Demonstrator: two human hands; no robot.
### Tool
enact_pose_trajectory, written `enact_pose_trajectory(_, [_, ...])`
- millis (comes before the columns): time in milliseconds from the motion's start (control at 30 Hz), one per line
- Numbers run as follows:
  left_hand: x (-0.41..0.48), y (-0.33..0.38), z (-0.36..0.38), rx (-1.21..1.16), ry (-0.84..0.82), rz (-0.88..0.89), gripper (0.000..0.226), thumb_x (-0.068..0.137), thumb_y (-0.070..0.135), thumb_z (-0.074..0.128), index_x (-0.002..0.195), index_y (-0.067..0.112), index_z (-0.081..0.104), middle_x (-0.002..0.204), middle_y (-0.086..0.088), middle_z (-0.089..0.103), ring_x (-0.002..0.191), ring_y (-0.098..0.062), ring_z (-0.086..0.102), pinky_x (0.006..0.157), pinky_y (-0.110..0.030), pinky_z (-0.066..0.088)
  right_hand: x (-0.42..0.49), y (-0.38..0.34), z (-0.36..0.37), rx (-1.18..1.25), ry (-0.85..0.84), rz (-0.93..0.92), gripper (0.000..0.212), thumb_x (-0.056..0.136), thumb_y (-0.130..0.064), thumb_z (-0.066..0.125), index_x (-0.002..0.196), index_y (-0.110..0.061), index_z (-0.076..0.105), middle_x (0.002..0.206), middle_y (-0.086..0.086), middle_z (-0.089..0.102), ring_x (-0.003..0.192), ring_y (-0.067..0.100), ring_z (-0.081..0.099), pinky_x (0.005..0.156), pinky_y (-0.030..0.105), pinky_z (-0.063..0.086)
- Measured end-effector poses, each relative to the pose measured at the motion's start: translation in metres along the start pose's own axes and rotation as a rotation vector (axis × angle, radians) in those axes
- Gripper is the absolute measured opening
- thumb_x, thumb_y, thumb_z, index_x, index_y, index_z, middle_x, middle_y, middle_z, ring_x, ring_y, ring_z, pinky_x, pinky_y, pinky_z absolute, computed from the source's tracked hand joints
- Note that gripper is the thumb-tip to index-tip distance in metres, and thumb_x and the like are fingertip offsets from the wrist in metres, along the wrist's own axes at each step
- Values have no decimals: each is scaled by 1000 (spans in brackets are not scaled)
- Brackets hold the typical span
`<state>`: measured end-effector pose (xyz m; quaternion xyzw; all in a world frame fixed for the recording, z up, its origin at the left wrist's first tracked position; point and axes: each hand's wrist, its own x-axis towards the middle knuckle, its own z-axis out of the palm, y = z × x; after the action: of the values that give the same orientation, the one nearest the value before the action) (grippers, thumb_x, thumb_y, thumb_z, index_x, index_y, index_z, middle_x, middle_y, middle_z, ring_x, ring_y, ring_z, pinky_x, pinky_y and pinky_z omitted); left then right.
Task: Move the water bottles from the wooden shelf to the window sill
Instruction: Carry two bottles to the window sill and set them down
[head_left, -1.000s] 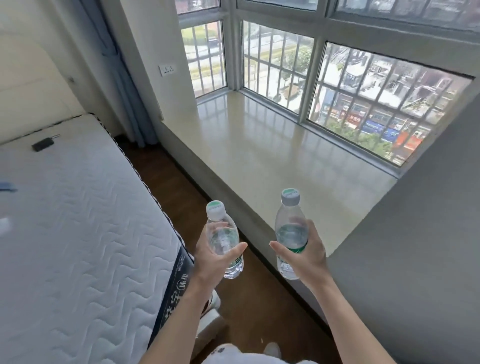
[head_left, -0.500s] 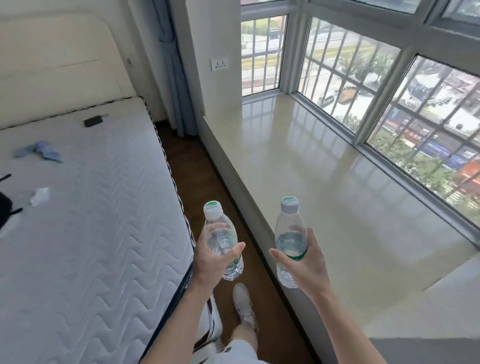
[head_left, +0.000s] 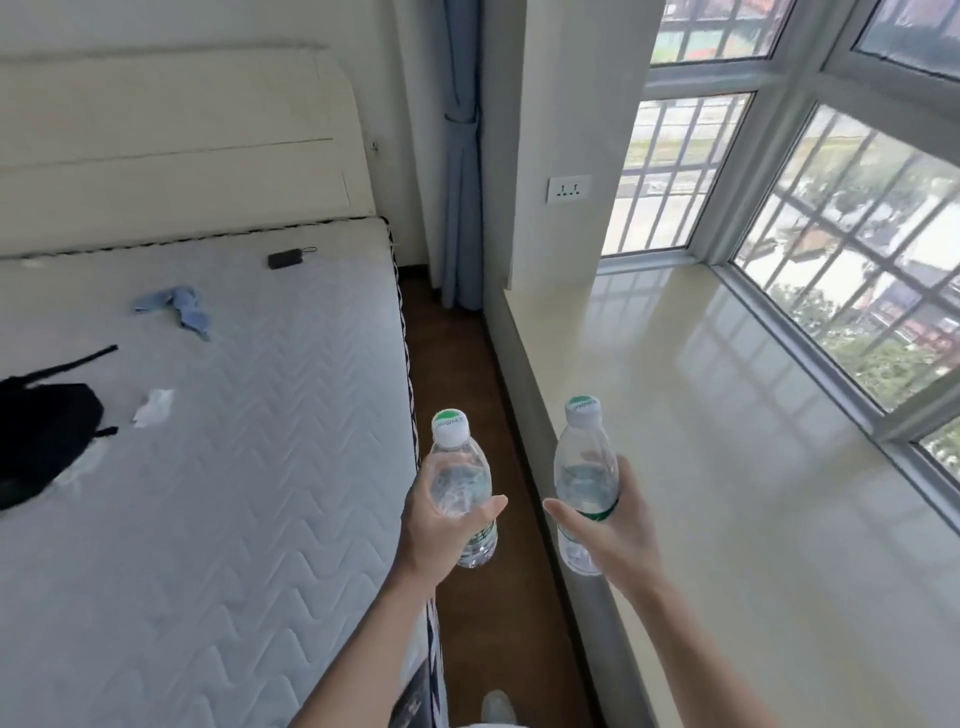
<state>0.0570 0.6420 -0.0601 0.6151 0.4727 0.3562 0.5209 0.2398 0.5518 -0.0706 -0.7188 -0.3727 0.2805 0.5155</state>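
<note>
The left hand grips the first bottle upright. At its three o'clock, the right hand grips the second bottle, by the window sill.

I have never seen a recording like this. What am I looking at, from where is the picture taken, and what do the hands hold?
There is no machine here: a person wears a wide-angle camera on the head, so you look forward and down along their bare arms. The left hand grips one clear water bottle, the right hand grips a second bottle; both are roughly upright, in the air, not yet set down. On the right is the shiny window sill, where the bottles should go. On the left is a bed with a white mattress; on it lie a black bag, a blue cloth, a small black object and a white scrap. Between them runs a dark wooden floor.
</note>
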Motion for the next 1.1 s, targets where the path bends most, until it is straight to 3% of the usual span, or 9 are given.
enact_pose_trajectory(133, [58,6,-8,-23,57,-42,55,66,23,90,105,35,54,104,9,63,96,1,63,78,-12,45,61,-13,15,-6,-39,-13,55,60,-45,84,105,-36,54,92,-17,66,85,6,67,74,32,57])
enact_pose_trajectory(333, [150,4,-9,2,107,-63,70,58,42,84,119,31,52,111,6,62,104,-12,62,78,-11,46,155,-19,40,17,-77,-31,55,61,-44,85,105,-36,54,94,-9,66,87,10,67,74,32,57])
enact_pose_trajectory(467, [225,8,-3,19,116,-39,66,57,41,83,116,31,54,106,10,63,98,1,61,72,-3,46,228,-18,57,48,-80,-34,55,61,-43,86,106,-35,54,96,-10,66,89,10,67,74,29,56])
enact_pose_trajectory(533, [266,13,3,24,113,-41,62,57,41,83,111,34,54,105,12,64,96,6,61,74,-6,46,271,-18,64,64,-87,-37,56,63,-40,88,108,-34,54,98,-10,66,91,8,66,74,26,54])
enact_pose_trajectory(667, [359,20,23,32,107,-57,56,59,38,87,105,37,56,106,12,64,99,-1,62,84,-19,47,362,-19,72,98,-83,-17,53,67,-28,91,106,-30,55,97,-8,66,87,4,65,69,19,53])
enact_pose_trajectory(767, [428,29,46,61,50,-57,53,67,22,89,99,41,52,109,13,60,103,-3,59,80,-14,43,429,-20,70,125,-66,23,50,67,-27,91,103,-30,56,93,-11,67,85,3,66,67,18,52])
enact_pose_trajectory(967, [535,44,100,88,-69,-55,54,69,27,88,105,43,51,112,16,58,105,-3,57,78,-11,41,529,-22,51,172,20,60,54,69,-26,90,112,-27,57,96,-10,68,87,2,66,69,18,53])
enact_pose_trajectory(1100, [589,55,138,62,-188,-46,54,68,15,89,102,38,54,105,14,63,93,11,60,71,-4,45,570,-16,33,183,103,103,46,71,-19,88,103,-26,56,91,-1,66,74,-1,63,60,15,51])
